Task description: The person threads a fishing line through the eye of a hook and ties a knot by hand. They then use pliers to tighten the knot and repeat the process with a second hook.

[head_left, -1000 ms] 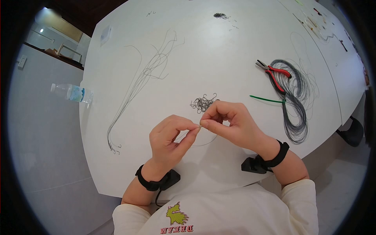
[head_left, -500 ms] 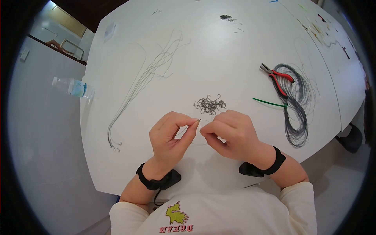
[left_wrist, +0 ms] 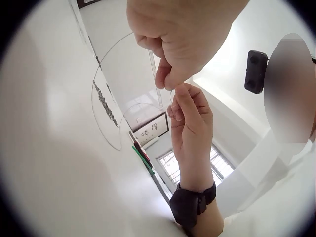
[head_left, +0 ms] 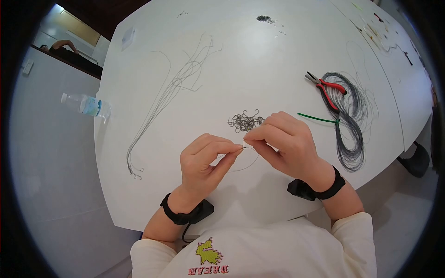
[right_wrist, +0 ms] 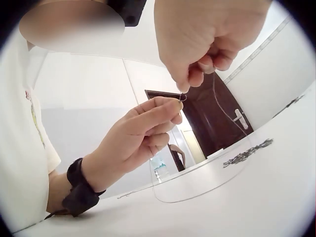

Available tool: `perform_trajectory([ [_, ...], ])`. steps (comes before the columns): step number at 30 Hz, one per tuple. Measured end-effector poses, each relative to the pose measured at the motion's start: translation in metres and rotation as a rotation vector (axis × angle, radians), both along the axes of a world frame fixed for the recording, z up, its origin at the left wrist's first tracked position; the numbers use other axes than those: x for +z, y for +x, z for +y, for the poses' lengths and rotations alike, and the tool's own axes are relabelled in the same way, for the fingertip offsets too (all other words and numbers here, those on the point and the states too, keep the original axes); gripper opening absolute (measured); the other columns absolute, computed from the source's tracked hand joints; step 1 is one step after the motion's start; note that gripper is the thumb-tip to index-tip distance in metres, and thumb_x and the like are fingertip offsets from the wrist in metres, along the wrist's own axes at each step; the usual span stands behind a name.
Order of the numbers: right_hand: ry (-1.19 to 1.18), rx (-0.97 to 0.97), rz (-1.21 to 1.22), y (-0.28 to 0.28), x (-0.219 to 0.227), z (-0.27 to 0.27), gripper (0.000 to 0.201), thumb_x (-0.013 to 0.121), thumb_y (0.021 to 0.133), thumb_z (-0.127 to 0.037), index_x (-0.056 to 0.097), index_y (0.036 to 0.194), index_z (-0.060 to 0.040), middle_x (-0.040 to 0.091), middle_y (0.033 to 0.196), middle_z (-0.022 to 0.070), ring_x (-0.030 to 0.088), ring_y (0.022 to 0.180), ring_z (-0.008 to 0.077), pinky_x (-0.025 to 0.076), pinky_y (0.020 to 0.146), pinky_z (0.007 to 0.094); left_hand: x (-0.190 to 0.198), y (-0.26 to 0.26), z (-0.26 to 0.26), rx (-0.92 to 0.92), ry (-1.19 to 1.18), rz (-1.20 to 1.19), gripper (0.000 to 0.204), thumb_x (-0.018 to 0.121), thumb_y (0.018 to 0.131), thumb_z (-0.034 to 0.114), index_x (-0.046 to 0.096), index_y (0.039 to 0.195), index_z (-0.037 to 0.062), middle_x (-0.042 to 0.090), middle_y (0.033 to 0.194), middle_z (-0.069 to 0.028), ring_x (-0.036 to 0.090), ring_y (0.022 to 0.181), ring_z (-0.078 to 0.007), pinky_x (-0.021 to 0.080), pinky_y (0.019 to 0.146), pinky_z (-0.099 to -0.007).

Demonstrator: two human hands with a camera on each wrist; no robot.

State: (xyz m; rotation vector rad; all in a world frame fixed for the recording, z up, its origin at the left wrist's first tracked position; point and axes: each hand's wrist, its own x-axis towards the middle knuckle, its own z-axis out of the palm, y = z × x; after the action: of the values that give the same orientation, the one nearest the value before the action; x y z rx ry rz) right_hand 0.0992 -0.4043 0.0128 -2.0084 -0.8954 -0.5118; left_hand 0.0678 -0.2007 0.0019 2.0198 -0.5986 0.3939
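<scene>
My left hand pinches a small dark fish hook between thumb and forefinger; most of it is hidden by the fingertips. Just above and to the right, my right hand pinches a thin fishing line. A short length runs between the two sets of fingertips. In the right wrist view the line hangs from the right fingers in a wide loop round to the left hand. Beyond the hands lies a tangled pile of fish hooks, partly behind the right fingers.
Red-handled pliers lie on a coiled bundle of dark line with a green tie. Several lines with hooks stretch along the left. A water bottle stands at the left edge; small dark pieces lie far back.
The right fingertips have left the left ones, dipped slightly, then risen above them with the line. The left hand keeps its pinch and has shifted slightly right.
</scene>
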Motion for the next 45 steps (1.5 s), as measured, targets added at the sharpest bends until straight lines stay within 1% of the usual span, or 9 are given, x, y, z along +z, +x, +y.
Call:
perform_trajectory([
  [8, 0.117, 0.019, 0.332, -0.001, -0.006, 0.003, 0.007, 0.072, 0.080, -0.002, 0.067, 0.084, -0.0060, 0.062, 0.070, 0.0031, 0.057, 0.062, 0.0169, 0.043, 0.054, 0.0281, -0.003, -0.001, 0.001, -0.017, -0.108, 0.088, 0.019, 0.075, 0.076, -0.008, 0.072, 0.089, 0.0048, 0.069, 0.080, -0.0044, 0.063, 0.071, -0.0153, 0.048, 0.060, -0.0258],
  [10, 0.229, 0.062, 0.580, -0.004, -0.010, 0.007, 0.004, 0.070, 0.084, 0.000, 0.068, 0.084, -0.0034, 0.061, 0.069, -0.0002, 0.047, 0.057, 0.0057, 0.034, 0.049, 0.0223, -0.005, -0.002, 0.001, -0.007, -0.159, 0.116, 0.018, 0.075, 0.077, -0.009, 0.072, 0.089, 0.0043, 0.069, 0.081, -0.0048, 0.063, 0.072, -0.0149, 0.048, 0.060, -0.0254],
  [14, 0.311, 0.104, 0.749, -0.009, -0.015, 0.012, 0.002, 0.068, 0.084, -0.005, 0.067, 0.083, -0.0051, 0.059, 0.065, 0.0036, 0.052, 0.054, 0.0119, 0.039, 0.050, 0.0258, -0.006, -0.003, 0.002, 0.020, -0.241, 0.160, 0.016, 0.074, 0.079, -0.009, 0.071, 0.089, 0.0029, 0.069, 0.083, -0.0059, 0.063, 0.073, -0.0136, 0.048, 0.061, -0.0244],
  [20, 0.121, 0.084, 0.447, -0.016, -0.008, 0.015, 0.008, 0.069, 0.079, -0.004, 0.062, 0.079, -0.0083, 0.057, 0.066, 0.0021, 0.052, 0.052, 0.0134, 0.039, 0.046, 0.0267, -0.007, -0.004, 0.002, 0.076, -0.234, 0.139, 0.017, 0.073, 0.079, -0.010, 0.071, 0.089, 0.0027, 0.069, 0.083, -0.0056, 0.063, 0.073, -0.0141, 0.048, 0.061, -0.0248],
  [22, 0.012, 0.034, 0.163, -0.017, -0.010, 0.015, 0.013, 0.070, 0.075, -0.002, 0.060, 0.077, -0.0097, 0.053, 0.065, 0.0011, 0.053, 0.051, 0.0160, 0.039, 0.044, 0.0280, -0.007, -0.004, 0.001, 0.081, -0.216, 0.114, 0.017, 0.073, 0.078, -0.010, 0.071, 0.089, 0.0031, 0.069, 0.083, -0.0057, 0.063, 0.072, -0.0146, 0.049, 0.061, -0.0252],
  [25, -0.094, -0.009, -0.048, -0.016, -0.004, 0.013, 0.015, 0.071, 0.072, -0.002, 0.059, 0.076, -0.0100, 0.049, 0.064, 0.0009, 0.053, 0.051, 0.0170, 0.039, 0.043, 0.0292, -0.003, -0.002, 0.001, 0.076, -0.127, 0.043, 0.019, 0.073, 0.077, -0.010, 0.071, 0.090, 0.0040, 0.069, 0.082, -0.0057, 0.063, 0.071, -0.0159, 0.049, 0.060, -0.0260],
  [29, -0.130, -0.043, -0.136, -0.011, 0.000, 0.006, 0.015, 0.072, 0.072, -0.002, 0.060, 0.077, -0.0099, 0.047, 0.064, 0.0009, 0.052, 0.051, 0.0163, 0.039, 0.043, 0.0293, 0.001, -0.001, 0.000, 0.040, -0.004, -0.037, 0.020, 0.075, 0.075, -0.009, 0.072, 0.089, 0.0052, 0.069, 0.080, -0.0049, 0.062, 0.069, -0.0167, 0.048, 0.059, -0.0267],
  [38, 0.105, 0.023, 0.208, -0.005, -0.002, 0.004, 0.011, 0.073, 0.078, -0.001, 0.066, 0.085, -0.0070, 0.059, 0.067, 0.0037, 0.054, 0.052, 0.0172, 0.040, 0.044, 0.0277, 0.002, -0.002, 0.000, 0.005, -0.013, -0.012, 0.020, 0.076, 0.075, -0.007, 0.073, 0.089, 0.0066, 0.069, 0.078, -0.0025, 0.060, 0.067, -0.0148, 0.044, 0.056, -0.0258],
  [45, 0.225, 0.092, 0.672, -0.005, -0.007, 0.005, 0.006, 0.071, 0.085, -0.007, 0.068, 0.084, -0.0026, 0.049, 0.060, 0.0002, 0.039, 0.052, 0.0084, 0.032, 0.049, 0.0250, -0.003, -0.002, 0.002, -0.008, -0.094, -0.014, 0.018, 0.075, 0.078, -0.009, 0.071, 0.090, 0.0037, 0.068, 0.081, -0.0038, 0.056, 0.068, -0.0115, 0.041, 0.056, -0.0231],
])
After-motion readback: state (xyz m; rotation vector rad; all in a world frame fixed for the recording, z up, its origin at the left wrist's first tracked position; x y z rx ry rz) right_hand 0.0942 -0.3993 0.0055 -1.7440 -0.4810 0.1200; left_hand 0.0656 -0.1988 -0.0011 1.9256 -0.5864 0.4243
